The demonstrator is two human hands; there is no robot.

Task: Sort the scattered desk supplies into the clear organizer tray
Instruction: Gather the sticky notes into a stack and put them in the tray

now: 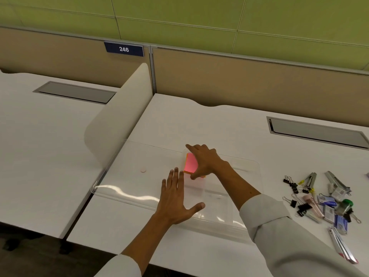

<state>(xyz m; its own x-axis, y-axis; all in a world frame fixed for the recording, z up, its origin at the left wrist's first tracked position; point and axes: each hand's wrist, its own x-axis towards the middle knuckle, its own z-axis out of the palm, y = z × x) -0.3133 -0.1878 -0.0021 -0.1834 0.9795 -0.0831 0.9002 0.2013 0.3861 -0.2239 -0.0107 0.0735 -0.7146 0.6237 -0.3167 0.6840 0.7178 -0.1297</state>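
A pink pad of sticky notes [190, 163] with orange notes under it sits in a small box at the far end of the clear tray [215, 198]. The right hand [203, 160] is on top of the pad. Its first finger reaches past the pad's far edge, toward 11 o'clock. Its thumb curls round the pad's near edge, at 6 o'clock from the pad. So the fingers pinch the pad from both ends. The pad looks almost square. Its longer side seems to run from 12 o'clock to 6 o'clock. I cannot see any writing on it.

The left hand [175, 198] lies flat on the near left part of the tray, at 7 o'clock from the pad. Its fingers are straight and a little spread, pointing to 12 o'clock. The thumb sticks out to 3 o'clock. It holds nothing.

The tray rests on a big clear mat [127, 192] on the white surface [199, 120]. A small pink round thing [143, 170] lies on the mat at 9 o'clock from the pad.

Well apart, at 3 o'clock, is a pile of supplies [323, 200]: black clips, staplers, small blue boxes and a green-topped bottle. Their labels are too small to read.

Far back at 11 o'clock, a blue sign [123, 49] on the wall panel reads "246".
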